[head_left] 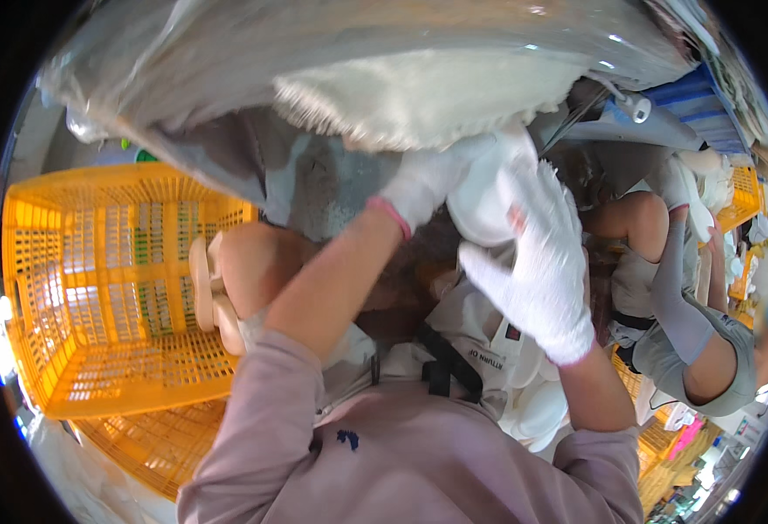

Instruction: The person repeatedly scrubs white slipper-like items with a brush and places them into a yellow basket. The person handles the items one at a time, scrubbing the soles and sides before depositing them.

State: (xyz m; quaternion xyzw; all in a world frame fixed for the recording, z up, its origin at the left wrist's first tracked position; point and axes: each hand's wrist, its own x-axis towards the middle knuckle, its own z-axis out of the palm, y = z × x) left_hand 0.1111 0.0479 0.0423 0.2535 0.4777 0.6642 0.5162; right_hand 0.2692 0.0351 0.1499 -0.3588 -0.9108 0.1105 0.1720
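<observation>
A pale, fluffy-edged wheel [436,96] spans the top middle beneath a plastic-wrapped cover. Just below it is a smooth white rounded piece [478,205], bowl-like; its exact kind is unclear. My left hand [432,179], in a white knit glove with a pink cuff, grips this piece from the left, its fingers partly hidden near the wheel's lower edge. On the right side, my right hand [541,271], also white-gloved, lies along the piece with fingers stretched and thumb spread away. More white rounded pieces [537,410] are stacked beside my right hip.
A yellow slatted crate [131,393] stands at the left, on another yellow crate [152,445]. Grey plastic sheeting [183,52] hangs over the top. At the right sits a co-worker [707,349] with a grey sleeve, near further crates. A metal pipe end [636,106] juts out at upper right.
</observation>
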